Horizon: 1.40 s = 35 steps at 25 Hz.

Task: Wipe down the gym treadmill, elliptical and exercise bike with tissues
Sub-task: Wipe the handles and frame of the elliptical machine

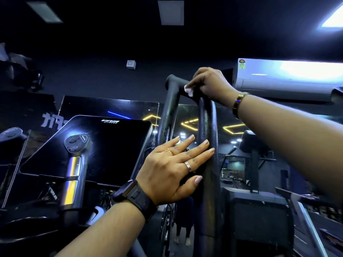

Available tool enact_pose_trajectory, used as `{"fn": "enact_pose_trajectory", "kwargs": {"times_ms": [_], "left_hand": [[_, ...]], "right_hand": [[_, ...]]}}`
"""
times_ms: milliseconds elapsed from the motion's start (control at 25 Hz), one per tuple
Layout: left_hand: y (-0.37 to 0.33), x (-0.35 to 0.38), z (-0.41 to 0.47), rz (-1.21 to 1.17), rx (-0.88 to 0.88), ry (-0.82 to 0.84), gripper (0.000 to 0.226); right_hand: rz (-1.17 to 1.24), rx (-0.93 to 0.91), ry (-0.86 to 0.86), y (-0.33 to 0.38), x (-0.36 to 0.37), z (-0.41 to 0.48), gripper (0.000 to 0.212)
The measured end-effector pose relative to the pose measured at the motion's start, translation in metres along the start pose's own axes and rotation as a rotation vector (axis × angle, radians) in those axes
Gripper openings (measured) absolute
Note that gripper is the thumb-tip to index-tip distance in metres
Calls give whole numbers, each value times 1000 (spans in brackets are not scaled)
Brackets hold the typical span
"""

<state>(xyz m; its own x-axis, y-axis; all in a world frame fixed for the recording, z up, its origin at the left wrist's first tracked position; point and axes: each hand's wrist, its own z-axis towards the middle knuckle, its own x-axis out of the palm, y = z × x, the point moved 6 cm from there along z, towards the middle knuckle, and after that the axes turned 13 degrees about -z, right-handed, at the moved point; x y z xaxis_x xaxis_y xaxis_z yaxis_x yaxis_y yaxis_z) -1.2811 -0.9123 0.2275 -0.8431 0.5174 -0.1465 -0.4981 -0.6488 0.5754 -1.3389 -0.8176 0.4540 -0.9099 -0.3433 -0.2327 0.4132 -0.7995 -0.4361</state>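
Observation:
A tall black foam-covered handlebar loop [207, 127] of the elliptical rises through the middle of the view. My right hand [209, 83] grips its top bend with a white tissue [188, 89] pressed under the fingers. Lower down, my left hand [174, 167] lies with straight, spread fingers against the right bar of the loop. The left wrist wears a black watch, and the right wrist has a gold bracelet.
The machine's dark console screen [104, 149] stands at the left, with a grey and yellow grip handle [74, 164] in front of it. A mirror behind shows gym lights. A white air conditioner [285, 78] hangs at upper right. Another machine [259, 219] sits at lower right.

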Motion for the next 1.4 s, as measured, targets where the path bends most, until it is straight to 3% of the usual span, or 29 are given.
{"fn": "enact_pose_trajectory", "kwargs": {"times_ms": [200, 360, 560, 680, 800, 960, 1400], "left_hand": [[2, -3, 0, 0, -1, 2, 52], [1, -3, -3, -17, -17, -40, 53], [0, -1, -3, -12, -34, -154, 58], [1, 0, -3, -20, -27, -201, 59], [3, -1, -2, -15, -19, -203, 59], [1, -2, 0, -7, -31, -203, 54], [-5, -6, -2, -23, -77, -243, 52]], "right_hand": [[48, 1, -1, 0, 9, 9, 23], [199, 209, -115, -19, -1, -40, 37], [407, 401, -280, 9, -8, -152, 34], [460, 348, -315, 34, -12, -191, 39], [330, 268, -362, 30, -20, -160, 36], [370, 408, -278, 28, -18, -122, 29], [338, 378, -429, 106, -28, -274, 31]]}}
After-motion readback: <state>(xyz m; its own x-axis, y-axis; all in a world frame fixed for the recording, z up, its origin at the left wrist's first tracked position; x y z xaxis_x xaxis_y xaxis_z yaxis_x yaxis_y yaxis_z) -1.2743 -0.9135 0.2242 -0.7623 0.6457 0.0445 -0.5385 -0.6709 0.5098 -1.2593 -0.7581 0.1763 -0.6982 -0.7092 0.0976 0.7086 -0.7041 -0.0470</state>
